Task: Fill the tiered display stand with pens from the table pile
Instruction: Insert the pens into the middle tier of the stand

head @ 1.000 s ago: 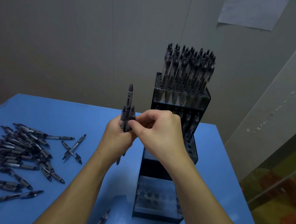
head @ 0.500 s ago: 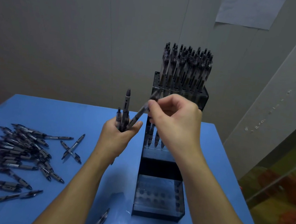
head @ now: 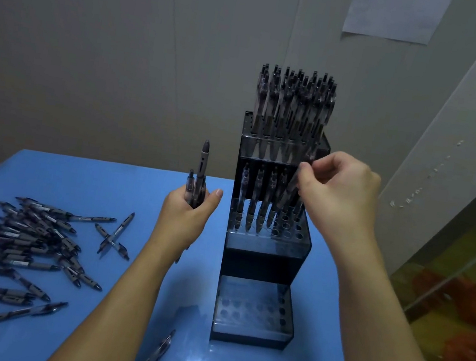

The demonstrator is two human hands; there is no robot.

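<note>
Centrally, the right hand (head: 340,192) pinches a tilted pen (head: 289,192) over the middle tier of the display stand (head: 268,240); the left hand (head: 186,216) grips a few upright pens (head: 198,180). Left on the blue table (head: 136,190) lies the pen pile (head: 27,241).

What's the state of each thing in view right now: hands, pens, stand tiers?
left hand: grips a small bundle of pens upright
right hand: pinches one tilted pen over the middle tier
top tier: full of upright pens
middle tier: partly filled, open holes at right
bottom tier: empty holes
table pile: loose pens lying flat
</note>
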